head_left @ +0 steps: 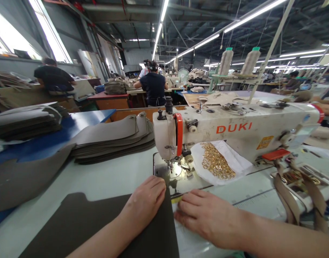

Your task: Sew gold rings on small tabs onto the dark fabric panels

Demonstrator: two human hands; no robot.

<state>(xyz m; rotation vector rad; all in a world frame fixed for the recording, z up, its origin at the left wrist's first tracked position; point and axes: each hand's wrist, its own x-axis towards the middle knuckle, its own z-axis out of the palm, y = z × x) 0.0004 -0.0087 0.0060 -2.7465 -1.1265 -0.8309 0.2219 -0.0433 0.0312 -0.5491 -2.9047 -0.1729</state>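
A dark grey-brown flat panel (100, 218) lies on the pale sewing table, its right edge running toward the needle area of a white sewing machine (202, 132) marked DUKI. My left hand (147, 197) is closed on the panel's upper right part, fingers curled under and their tips hidden. Just right of that edge, my right hand (203, 213) rests on the machine bed with fingers stretched out and slightly bent, fingertips close to the panel. Behind the right hand, gold-coloured metal rings (217, 161) lie heaped on a white sheet (239, 161) under the machine arm.
A stack of grey panels (113, 138) stands left of the machine, with another stack (24, 120) farther left. Tan straps (286, 200) hang by a tray (327, 184) at right. Thread cones (225, 61) stand behind. A person (153, 84) sits ahead, another (54, 77) at far left.
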